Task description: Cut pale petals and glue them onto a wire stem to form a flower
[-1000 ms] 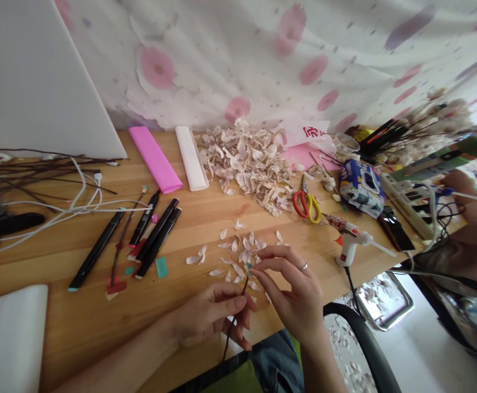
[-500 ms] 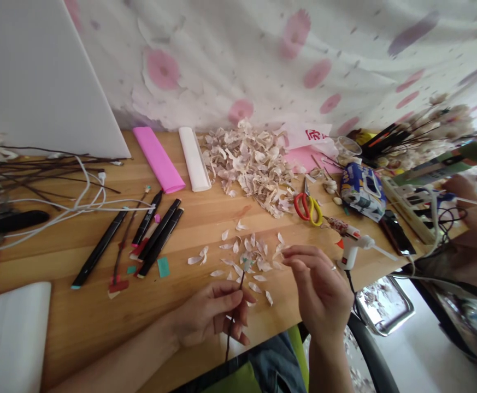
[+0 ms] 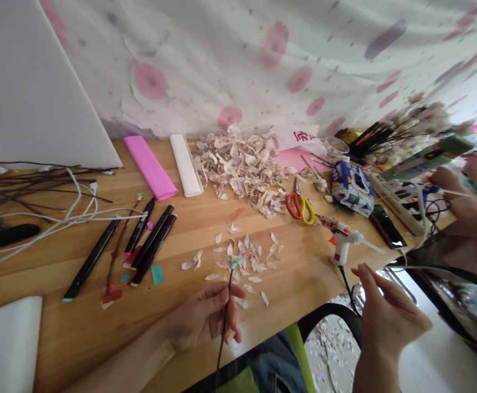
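Note:
My left hand point(image 3: 211, 315) pinches a thin dark flower stem point(image 3: 224, 322) between thumb and fingers. The stem stands nearly upright, with a small pale green and white tip point(image 3: 233, 261). Behind that tip, loose pale petals point(image 3: 254, 266) lie scattered on the wooden table point(image 3: 295, 278). My right hand point(image 3: 389, 316) is raised past the table's front right edge, thumb and fingertips pressed together; what they hold, if anything, is too small to make out. Closest to it is a white hot glue gun point(image 3: 342, 245), its nozzle pointing left.
A heap of curled petals point(image 3: 242, 166) lies at the back, beside white point(image 3: 186, 165) and pink crepe paper point(image 3: 151, 168). Scissors point(image 3: 299, 206), a wipes pack point(image 3: 352, 187) and a phone point(image 3: 388, 226) lie right. Black markers point(image 3: 153, 244) and white cables point(image 3: 70, 213) lie left. Another person's arm point(image 3: 467, 218) shows far right.
My right hand has moved right and away from the petals, past the glue gun to beyond the table edge. My left hand still grips the stem. The view has shifted slightly to the right.

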The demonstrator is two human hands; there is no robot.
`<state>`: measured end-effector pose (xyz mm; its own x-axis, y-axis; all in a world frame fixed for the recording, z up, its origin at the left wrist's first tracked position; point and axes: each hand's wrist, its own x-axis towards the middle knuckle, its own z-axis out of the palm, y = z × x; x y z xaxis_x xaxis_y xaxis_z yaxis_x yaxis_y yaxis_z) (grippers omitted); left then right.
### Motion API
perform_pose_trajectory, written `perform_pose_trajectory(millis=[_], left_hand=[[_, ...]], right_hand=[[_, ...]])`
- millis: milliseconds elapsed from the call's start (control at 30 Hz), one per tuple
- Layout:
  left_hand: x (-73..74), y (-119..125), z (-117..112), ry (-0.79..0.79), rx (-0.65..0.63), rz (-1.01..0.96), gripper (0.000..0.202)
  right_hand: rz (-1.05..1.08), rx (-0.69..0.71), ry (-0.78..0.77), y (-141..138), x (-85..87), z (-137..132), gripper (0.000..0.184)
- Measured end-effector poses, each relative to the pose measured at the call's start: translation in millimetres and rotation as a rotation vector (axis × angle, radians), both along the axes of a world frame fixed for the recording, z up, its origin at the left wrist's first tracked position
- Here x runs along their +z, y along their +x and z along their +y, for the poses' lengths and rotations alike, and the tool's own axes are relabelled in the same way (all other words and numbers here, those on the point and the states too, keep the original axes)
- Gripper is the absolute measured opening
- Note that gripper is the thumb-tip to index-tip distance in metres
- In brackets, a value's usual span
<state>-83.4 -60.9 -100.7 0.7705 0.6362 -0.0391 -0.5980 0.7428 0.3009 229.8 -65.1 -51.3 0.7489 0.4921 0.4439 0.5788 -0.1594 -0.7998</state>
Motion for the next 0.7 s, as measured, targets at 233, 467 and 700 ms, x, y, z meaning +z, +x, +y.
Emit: perform_pose_trajectory(millis=[233,467,700], left_hand=[[4.3,-2,0,0.055,-0.005,0.047,0.022],[12.7,-4,-1,0.158,-0.154,-0.106,0.021],[2.7,-9,-1,0.213,-0.322,-0.097,0.031]], right_hand=[[0.009,-0.046,-0.094,27,-12.3,19,0.039],[-0.035,-0.015,-0.351,47,-21.1,44,0.072],[0.124,0.125,-0.473,50,-19.0,76,0.036]])
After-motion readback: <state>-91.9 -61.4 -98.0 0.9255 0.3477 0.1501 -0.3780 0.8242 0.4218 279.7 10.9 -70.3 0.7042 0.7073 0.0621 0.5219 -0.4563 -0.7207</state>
